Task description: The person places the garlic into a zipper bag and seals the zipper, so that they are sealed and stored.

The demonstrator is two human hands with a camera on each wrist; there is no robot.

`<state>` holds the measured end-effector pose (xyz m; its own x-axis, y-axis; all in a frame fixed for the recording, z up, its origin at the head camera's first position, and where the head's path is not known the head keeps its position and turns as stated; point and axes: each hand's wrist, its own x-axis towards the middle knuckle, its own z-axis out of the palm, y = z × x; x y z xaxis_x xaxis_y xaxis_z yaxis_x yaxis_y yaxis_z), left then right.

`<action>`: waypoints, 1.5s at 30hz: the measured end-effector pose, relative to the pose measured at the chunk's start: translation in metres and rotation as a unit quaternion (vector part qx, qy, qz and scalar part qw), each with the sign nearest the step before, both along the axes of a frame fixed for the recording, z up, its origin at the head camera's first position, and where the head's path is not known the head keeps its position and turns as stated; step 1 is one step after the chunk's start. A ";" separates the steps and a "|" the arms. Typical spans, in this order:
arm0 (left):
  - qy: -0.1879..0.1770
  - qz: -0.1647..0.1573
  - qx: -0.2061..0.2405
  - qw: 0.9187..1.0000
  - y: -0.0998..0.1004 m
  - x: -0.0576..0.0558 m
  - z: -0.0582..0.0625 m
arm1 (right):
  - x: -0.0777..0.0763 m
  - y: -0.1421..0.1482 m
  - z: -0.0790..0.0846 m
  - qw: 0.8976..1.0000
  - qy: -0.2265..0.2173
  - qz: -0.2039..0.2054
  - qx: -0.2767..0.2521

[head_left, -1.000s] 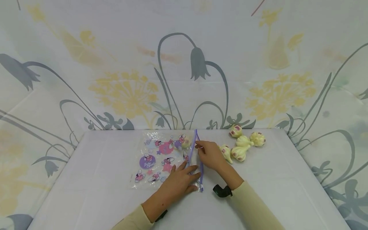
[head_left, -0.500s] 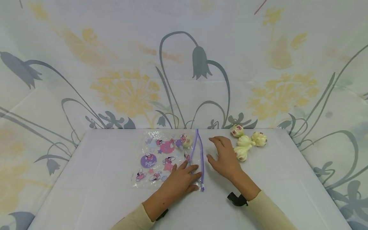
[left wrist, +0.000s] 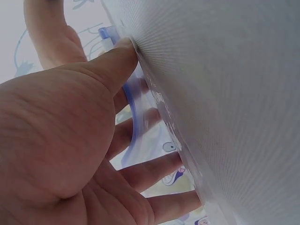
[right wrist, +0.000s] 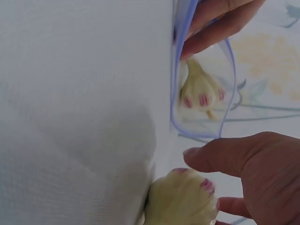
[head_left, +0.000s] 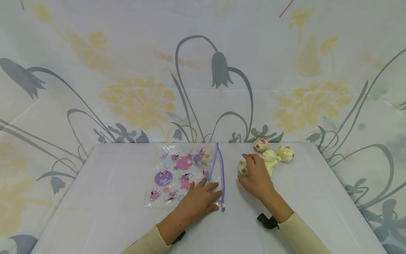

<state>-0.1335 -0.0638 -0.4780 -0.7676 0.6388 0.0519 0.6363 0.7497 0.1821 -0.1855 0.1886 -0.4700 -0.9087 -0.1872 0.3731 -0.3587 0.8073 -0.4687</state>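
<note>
A clear zip bag with purple edging and pink cartoon prints lies on the table. My left hand rests on its mouth end, fingers spread and fairly straight; the purple zip strip crosses by them in the left wrist view. Inside the bag sits a garlic bulb, seen through its gaping mouth. My right hand is right at another garlic bulb, the thumb extended just above it with a small gap and the fingers on its far side, partly hidden.
More garlic bulbs lie right of the hand: a far one, a right one and one partly behind the hand. The white table meets a flower-printed cloth at its far edge.
My right hand has left the bag's zip edge and moved right to the nearest garlic bulb. The bag's mouth has spread wider. My left hand has stayed in place.
</note>
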 end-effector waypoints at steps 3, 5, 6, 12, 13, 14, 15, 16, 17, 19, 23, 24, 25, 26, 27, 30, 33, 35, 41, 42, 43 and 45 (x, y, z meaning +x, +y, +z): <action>-0.005 -0.001 -0.001 1.000 0.000 0.000 -0.001 | -0.001 0.002 -0.003 1.000 0.012 0.005 0.001; -0.006 -0.001 -0.001 1.000 0.000 0.000 -0.001 | -0.001 0.003 -0.004 1.000 0.026 0.012 0.000; -0.007 -0.001 -0.001 1.000 0.000 0.000 0.000 | -0.002 0.003 -0.005 0.999 0.031 0.015 0.000; -0.009 0.003 0.001 1.000 0.000 0.000 0.001 | -0.004 0.004 -0.006 0.999 0.028 0.018 0.001; -0.010 0.003 0.000 1.000 0.000 0.000 0.001 | -0.004 0.004 -0.006 1.000 0.026 0.017 0.000; -0.010 0.003 -0.001 1.000 0.000 0.000 0.001 | -0.004 0.004 -0.006 1.000 0.024 0.016 -0.002; -0.009 0.003 -0.003 1.000 0.000 0.000 0.000 | -0.004 0.003 -0.006 1.000 0.023 0.016 -0.005; -0.010 0.002 -0.003 1.000 0.000 0.000 0.000 | -0.004 0.003 -0.007 1.000 0.023 0.015 -0.008; -0.010 0.002 -0.004 1.000 0.000 0.000 0.000 | -0.004 0.003 -0.007 1.000 0.022 0.014 -0.012; -0.011 0.002 -0.003 1.000 0.000 0.000 0.000 | -0.003 0.002 -0.007 1.000 0.019 0.013 -0.020; -0.010 0.000 -0.001 1.000 0.000 0.000 -0.001 | -0.003 -0.001 -0.005 0.999 0.012 0.010 -0.033; -0.008 0.000 -0.002 1.000 0.000 0.000 -0.001 | -0.003 -0.002 -0.005 0.999 0.010 0.011 -0.037; -0.007 0.000 -0.002 1.000 -0.001 0.000 -0.001 | -0.003 -0.003 -0.004 0.999 0.009 0.012 -0.041; -0.005 0.000 -0.002 1.000 -0.001 0.000 -0.001 | -0.003 -0.004 -0.003 0.999 0.009 0.013 -0.046; -0.002 -0.001 -0.002 1.000 -0.001 0.000 -0.001 | -0.003 -0.006 -0.002 0.999 0.009 0.015 -0.050; 0.002 -0.001 0.001 1.000 -0.001 0.000 -0.001 | -0.004 -0.010 0.001 0.998 0.011 0.020 -0.064; 0.001 -0.001 0.004 1.000 0.000 0.000 0.000 | -0.005 -0.015 0.003 0.997 0.009 0.022 -0.071; 0.001 0.001 0.003 1.000 0.000 0.001 0.001 | -0.006 -0.018 0.004 0.997 0.003 0.021 -0.074; -0.003 0.003 0.005 1.000 0.001 0.001 0.002 | -0.008 -0.026 0.005 0.997 -0.017 0.016 -0.073; -0.002 0.003 0.005 1.000 0.001 0.001 0.002 | -0.008 -0.027 0.005 0.997 -0.021 0.015 -0.072; -0.002 0.003 0.004 1.000 0.001 0.001 0.002 | -0.008 -0.028 0.005 0.997 -0.023 0.016 -0.072; 0.000 0.003 0.002 1.000 0.001 0.001 0.002 | -0.009 -0.030 0.004 0.997 -0.030 0.016 -0.073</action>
<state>-0.1324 -0.0631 -0.4757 -0.7717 0.6337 0.0547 0.6315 0.7530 0.1848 -0.1944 0.1589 -0.4655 -0.9246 -0.1649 0.3434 -0.3513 0.7177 -0.6013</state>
